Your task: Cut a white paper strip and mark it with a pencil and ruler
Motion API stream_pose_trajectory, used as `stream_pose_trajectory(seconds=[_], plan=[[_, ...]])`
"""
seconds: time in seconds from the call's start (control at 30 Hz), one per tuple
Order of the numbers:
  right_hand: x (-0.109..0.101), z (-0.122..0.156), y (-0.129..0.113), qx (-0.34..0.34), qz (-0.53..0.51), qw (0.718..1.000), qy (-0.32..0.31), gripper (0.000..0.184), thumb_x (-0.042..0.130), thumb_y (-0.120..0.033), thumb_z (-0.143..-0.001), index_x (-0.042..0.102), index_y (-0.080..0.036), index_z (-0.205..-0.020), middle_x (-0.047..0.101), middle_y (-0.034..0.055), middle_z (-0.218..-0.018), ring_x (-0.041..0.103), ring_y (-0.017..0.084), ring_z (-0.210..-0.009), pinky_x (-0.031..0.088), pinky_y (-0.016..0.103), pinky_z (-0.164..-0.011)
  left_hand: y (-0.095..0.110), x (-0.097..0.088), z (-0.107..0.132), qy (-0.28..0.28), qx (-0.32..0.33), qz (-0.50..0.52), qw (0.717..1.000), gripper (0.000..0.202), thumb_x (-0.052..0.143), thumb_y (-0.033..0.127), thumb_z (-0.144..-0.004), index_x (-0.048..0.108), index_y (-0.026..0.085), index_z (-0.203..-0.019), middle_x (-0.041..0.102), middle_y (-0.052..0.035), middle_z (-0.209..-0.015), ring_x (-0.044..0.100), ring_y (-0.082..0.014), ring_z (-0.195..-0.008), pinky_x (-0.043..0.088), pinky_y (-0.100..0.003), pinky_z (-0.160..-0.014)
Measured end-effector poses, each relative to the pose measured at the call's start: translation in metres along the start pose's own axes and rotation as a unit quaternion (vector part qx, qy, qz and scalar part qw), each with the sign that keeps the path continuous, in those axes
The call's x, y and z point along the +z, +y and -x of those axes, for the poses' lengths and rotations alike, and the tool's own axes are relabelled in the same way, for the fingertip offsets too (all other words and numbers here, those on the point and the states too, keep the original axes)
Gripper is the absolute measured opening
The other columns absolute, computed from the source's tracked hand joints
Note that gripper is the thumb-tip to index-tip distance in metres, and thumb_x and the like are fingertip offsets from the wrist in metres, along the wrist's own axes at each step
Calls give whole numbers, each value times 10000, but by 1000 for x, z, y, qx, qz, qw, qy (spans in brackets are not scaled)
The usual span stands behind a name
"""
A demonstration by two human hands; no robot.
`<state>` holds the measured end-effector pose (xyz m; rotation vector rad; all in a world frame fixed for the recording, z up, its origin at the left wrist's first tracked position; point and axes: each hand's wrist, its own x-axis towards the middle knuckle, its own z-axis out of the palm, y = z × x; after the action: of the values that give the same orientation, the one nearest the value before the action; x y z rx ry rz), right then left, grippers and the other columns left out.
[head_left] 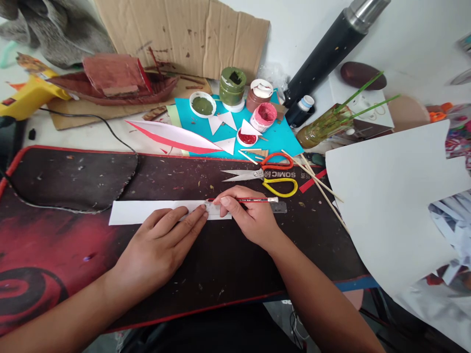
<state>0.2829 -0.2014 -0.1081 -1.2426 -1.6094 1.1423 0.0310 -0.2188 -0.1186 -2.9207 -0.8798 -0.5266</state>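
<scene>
Head view: a white paper strip point(147, 212) lies lengthwise on the dark mat point(73, 176) covering the surface, with a ruler point(277, 207) laid over its right end. The left hand point(162, 245) is flat, grip released, its fingertips pressing on the ruler and strip. Just to its right, the right hand point(250, 218) has its grip clenched on a red pencil point(253, 199), which lies along the ruler's far edge. Scissors point(270, 174) lie just beyond.

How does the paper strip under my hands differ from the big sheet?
The strip is long and narrow; the sheet is broad. The strip lies on the mat under the left hand, with the pencil in the right hand over it; the sheet overhangs the mat's edge, untouched. Both are white.
</scene>
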Motion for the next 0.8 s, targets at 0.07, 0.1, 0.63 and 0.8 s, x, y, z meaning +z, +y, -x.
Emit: stream_pose_trajectory(seconds=[0.07, 0.1, 0.63, 0.8], plan=[[0, 0, 0, -1, -1, 1000, -1, 307, 609, -392, -1145, 788, -246, -943, 777, 4, -793, 734, 188, -813, 580, 337, -825, 0, 0, 0, 1, -4, 4, 1000, 399, 503, 124, -1083, 683, 123, -1440, 782, -96, -1421, 711, -261, -1154, 560, -414, -963], [0, 0, 0, 1, 0, 1000, -1, 312, 607, -398, -1146, 788, -247, -941, 776, 4, -791, 734, 189, -811, 581, 338, -822, 0, 1, 0, 4, -4, 6, 1000, 411, 495, 127, -1086, 679, 139, -1454, 781, -89, -1424, 712, -258, -1154, 559, -411, -962], [0, 1, 1, 11, 1, 1000, -2, 349, 600, -446, -1150, 793, -251, -935, 782, 7, -793, 740, 191, -808, 590, 340, -829, 0, 2, 1, 11, -9, 20, 1000, 427, 501, 133, -1085, 654, 126, -1484, 775, -93, -1433, 703, -265, -1149, 552, -418, -959], [0, 1, 1, 7, 1, 1000, 0, 339, 605, -437, -1147, 797, -252, -938, 779, 6, -793, 743, 192, -816, 591, 338, -828, -1, 2, 1, 9, -2, 16, 1000, 452, 500, 147, -1087, 620, 108, -1521, 779, -97, -1427, 709, -263, -1154, 566, -424, -947]])
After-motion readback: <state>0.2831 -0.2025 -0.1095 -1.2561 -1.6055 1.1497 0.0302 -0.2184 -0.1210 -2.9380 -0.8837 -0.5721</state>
